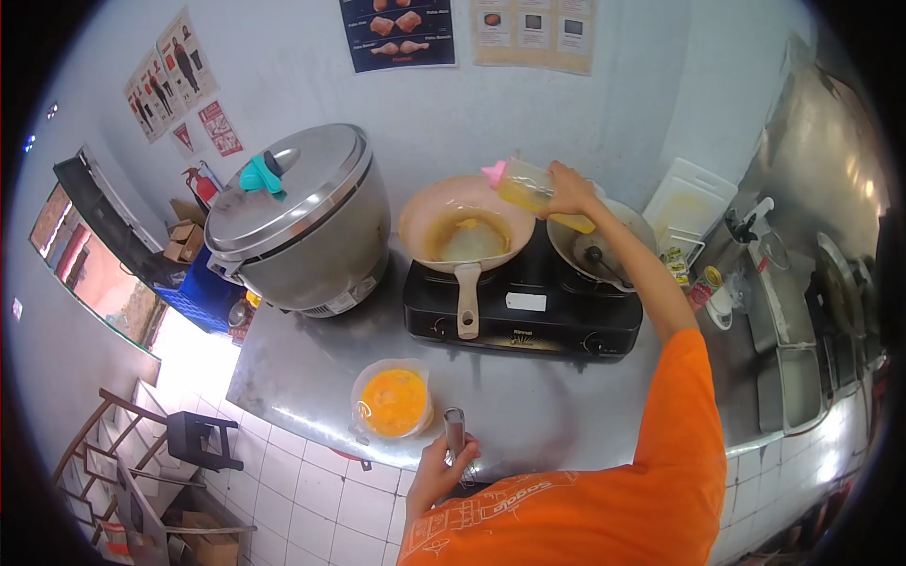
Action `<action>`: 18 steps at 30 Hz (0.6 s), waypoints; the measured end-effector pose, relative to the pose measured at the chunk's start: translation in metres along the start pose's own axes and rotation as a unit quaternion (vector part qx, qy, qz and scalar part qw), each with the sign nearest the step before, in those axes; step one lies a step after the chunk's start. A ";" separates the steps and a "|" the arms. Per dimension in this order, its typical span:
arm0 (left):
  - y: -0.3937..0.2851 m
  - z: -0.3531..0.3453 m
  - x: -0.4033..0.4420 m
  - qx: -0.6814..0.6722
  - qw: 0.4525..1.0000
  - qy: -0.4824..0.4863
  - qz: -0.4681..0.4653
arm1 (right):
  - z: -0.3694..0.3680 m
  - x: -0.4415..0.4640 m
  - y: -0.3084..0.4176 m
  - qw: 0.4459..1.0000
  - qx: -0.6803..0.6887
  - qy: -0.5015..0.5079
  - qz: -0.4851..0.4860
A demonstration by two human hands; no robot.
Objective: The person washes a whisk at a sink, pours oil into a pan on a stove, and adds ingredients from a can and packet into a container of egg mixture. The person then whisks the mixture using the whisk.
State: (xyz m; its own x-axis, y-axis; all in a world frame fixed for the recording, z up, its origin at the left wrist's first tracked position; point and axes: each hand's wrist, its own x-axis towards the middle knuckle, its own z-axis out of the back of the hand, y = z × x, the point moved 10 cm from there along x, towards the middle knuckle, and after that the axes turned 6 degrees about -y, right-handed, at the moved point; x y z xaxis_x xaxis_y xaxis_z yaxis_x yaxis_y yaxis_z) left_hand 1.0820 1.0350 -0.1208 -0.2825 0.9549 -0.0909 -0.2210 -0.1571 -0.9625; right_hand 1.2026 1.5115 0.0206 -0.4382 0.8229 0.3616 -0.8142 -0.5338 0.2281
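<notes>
My right hand (570, 191) is wrapped round a clear squeeze bottle (526, 186) of yellow liquid. The bottle is tilted, its pink cap pointing left above the right side of a pale frying pan (462, 231). Some liquid and a small yellow bit lie in that pan, which rests on the left burner of a black gas stove (519, 330). Near the counter's front edge, my left hand (444, 472) grips the metal handle of a whisk (455, 432); its wires are mostly hidden. Just left of it stands a clear plastic container (392, 398) holding orange beaten egg.
A large lidded metal pot (307, 226) stands left of the stove. On the right burner sits a second pan (613, 247) with a dark utensil. White cutting boards (689, 203), a can (705, 286) and metal trays (797, 387) are at the right.
</notes>
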 end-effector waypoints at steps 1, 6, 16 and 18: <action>-0.002 -0.003 0.000 -0.003 1.000 -0.001 -0.004 | -0.004 0.003 0.003 0.999 0.043 -0.008 0.013; -0.014 -0.020 0.000 0.009 1.000 0.006 -0.014 | -0.022 0.007 0.011 0.984 0.175 -0.032 0.022; -0.010 -0.055 0.008 0.014 0.999 0.032 -0.017 | 0.087 -0.017 -0.057 0.869 0.445 -0.215 -0.003; -0.012 -0.064 0.013 0.022 0.999 0.042 -0.015 | 0.124 -0.039 -0.093 0.880 0.414 -0.231 -0.038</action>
State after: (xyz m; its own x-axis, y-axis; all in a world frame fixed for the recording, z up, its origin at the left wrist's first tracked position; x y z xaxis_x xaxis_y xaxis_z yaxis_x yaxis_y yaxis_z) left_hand 1.1410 1.0651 -0.1265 -0.1966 0.9767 -0.0859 -0.2695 -0.1381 -0.9531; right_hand 1.3425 1.5051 0.0977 -0.0376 0.7981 0.6014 -0.1943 -0.5961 0.7790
